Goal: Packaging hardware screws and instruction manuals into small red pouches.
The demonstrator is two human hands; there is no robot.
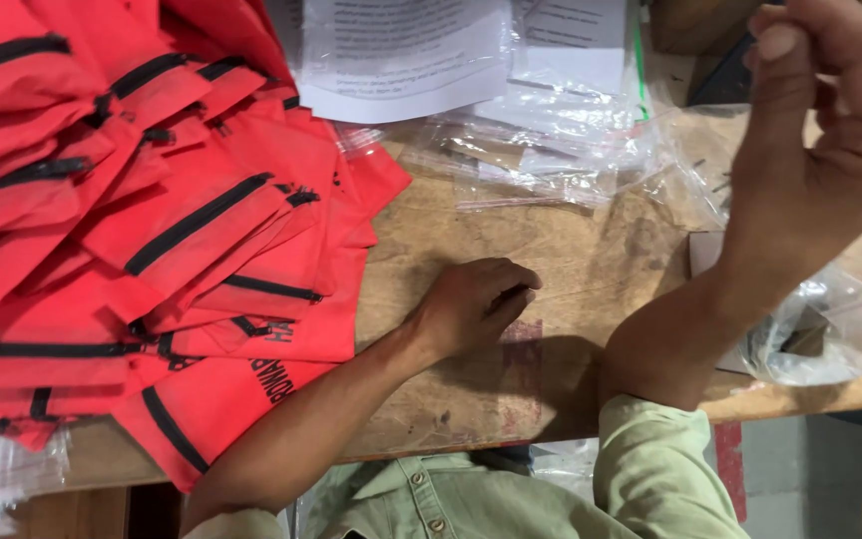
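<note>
Left of left hand (471, 304): red pouches (152, 230) stacked within reach. Left hand curled, knuckles down on worktop (591, 250), holding nothing visible. Right hand (820, 130) raised, fingers pinched; contents unclear. Plastic bags (541, 150) beyond.

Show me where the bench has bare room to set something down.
Bare wood lies around the left hand, between the red pouches, the clear bags and the raised right hand. Crowded: pouches left, papers and bags along the top, a bag far right.
</note>
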